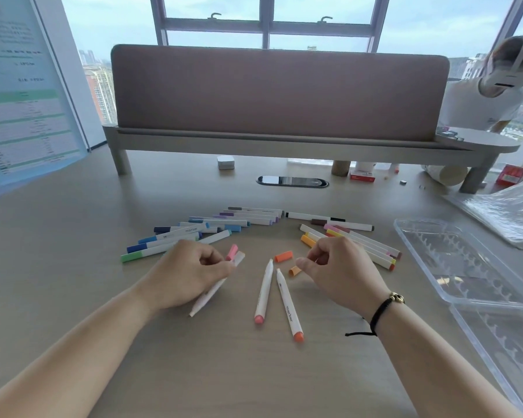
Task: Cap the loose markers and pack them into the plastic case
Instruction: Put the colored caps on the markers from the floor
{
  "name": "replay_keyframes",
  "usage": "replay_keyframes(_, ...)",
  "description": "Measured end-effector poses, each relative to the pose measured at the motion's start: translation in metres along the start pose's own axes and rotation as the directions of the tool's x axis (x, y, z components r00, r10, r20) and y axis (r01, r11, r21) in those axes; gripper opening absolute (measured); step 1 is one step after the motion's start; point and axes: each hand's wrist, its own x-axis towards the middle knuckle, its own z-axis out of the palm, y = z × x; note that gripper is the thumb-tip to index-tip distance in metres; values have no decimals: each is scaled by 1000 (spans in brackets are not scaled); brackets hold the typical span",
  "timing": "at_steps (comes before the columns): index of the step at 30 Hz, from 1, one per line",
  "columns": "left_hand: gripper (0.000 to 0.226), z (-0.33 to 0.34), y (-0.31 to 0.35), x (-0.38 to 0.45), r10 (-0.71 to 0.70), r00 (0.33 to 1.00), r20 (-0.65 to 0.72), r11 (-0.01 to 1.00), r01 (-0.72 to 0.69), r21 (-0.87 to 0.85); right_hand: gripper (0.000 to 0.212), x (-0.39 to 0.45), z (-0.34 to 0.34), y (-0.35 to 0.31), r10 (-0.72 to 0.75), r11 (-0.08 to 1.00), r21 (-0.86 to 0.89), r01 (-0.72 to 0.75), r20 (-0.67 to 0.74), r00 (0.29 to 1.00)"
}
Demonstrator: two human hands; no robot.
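Observation:
My left hand (187, 273) grips a white marker (207, 297) that slants from under the palm up to the fingertips. A pink cap (232, 251) sticks out at those fingertips; whether it is held I cannot tell. My right hand (335, 267) hovers loosely curled with nothing in it, its thumb just above a light orange cap (294, 270). An orange cap (283, 256) lies between my hands. Two uncapped markers, one pink-ended (263, 294) and one orange-ended (289, 306), lie side by side. The clear plastic case (465, 267) lies open on the right.
Capped blue, green and purple markers (194, 233) fan out at left; yellow, orange and pink ones (363, 244) at right; black and brown ones (329, 220) behind. A shelf with a partition (278, 92) spans the back. A plastic bag (511, 212) lies far right.

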Motion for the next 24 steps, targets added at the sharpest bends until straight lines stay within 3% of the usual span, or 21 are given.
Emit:
replay_keyframes(2,20,-1,5,-3,-64,998,15,937,65,-343,14,0,0,1,-13,1000,16,13,7,1000)
replay_keyframes(4,21,-1,9,-6,-67,998,21,802,67,-593,7,0,-1,1,-34,999,34,33,23,999)
replay_keyframes(8,7,-3,14,-6,-45,998,-31,547,-2,-837,22,-3,0,2,-101,994,-30,103,80,992)
replay_keyframes(11,15,-4,11,-3,-49,997,-55,377,-33,-926,33,-4,0,1,-116,990,-59,124,128,985)
replay_keyframes(14,21,-4,8,0,-60,997,-55,268,-37,-963,28,-4,1,1,-116,984,-115,138,175,978)
replay_keyframes(21,19,-3,9,0,-56,997,-61,224,-47,-973,14,-4,1,0,-120,978,-149,146,168,978)
replay_keyframes(24,20,-5,10,0,-64,996,-63,206,-49,-977,6,-3,3,-3,-120,992,45,117,78,990)
